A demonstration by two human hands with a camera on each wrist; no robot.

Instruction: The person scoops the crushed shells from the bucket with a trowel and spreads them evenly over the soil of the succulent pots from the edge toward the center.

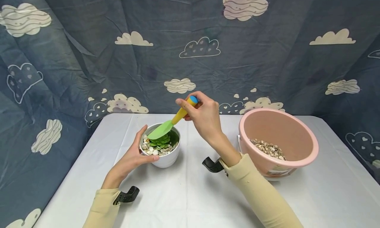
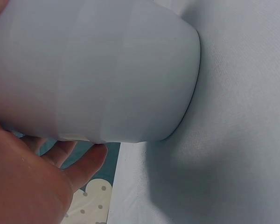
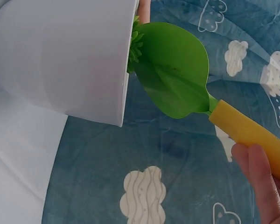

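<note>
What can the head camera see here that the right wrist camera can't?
Only the head view shows the pebbles in the pot, the pink bucket with more pebbles, the left hand gripping the pot and the table. Only the right wrist view shows the green blade's underside up close. Both show the white pot, the scoop and the right hand holding it.

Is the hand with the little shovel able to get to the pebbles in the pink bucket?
Probably yes. The right hand holds the scoop over the white pot, and the pink bucket stands open-topped just beside that arm. Nothing lies between them, and the pebbles sit uncovered inside.
</note>
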